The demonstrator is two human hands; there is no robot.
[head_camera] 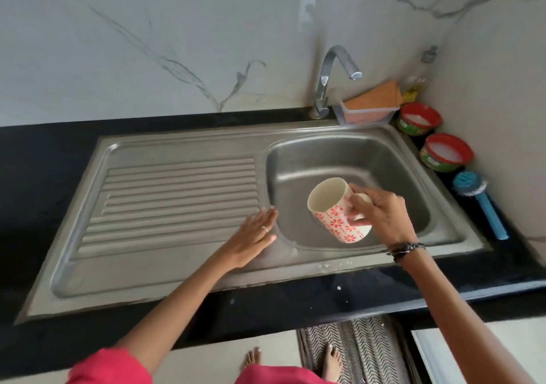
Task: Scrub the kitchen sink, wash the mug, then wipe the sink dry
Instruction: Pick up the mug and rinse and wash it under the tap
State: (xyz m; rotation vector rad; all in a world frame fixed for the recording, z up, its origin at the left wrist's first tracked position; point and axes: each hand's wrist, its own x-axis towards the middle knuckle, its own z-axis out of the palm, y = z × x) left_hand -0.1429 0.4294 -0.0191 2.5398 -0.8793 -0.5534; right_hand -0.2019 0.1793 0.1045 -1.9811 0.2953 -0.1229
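Right now the right hand (381,215) holds the mug (336,209) over the sink (295,165) basin, above the drain end, with fingers and thumb wrapped round the handle side and closed on it. The mug is tilted: its long axis runs from the open mouth at upper left, turned toward the camera, down to the base at lower right, so the mouth points away from the gripping palm and toward the left hand (254,236). That hand lies flat on the steel lip between the ribbed drainboard (177,200) and the basin, fingers straight and held close together, gripping nothing; it is near the mug but apart from it. The tap (334,76) stands behind the basin with no water visibly running, and the mug sits well forward of its spout, so washing looks to call for carrying the mug back under it or bringing a scrubber in. The blue brush (478,203) lies on the counter to the right, nearer the right hand, which is occupied. Count: one mug, one tap, one brush, two red tubs (419,117), one orange cloth (375,95) in a clear tray.
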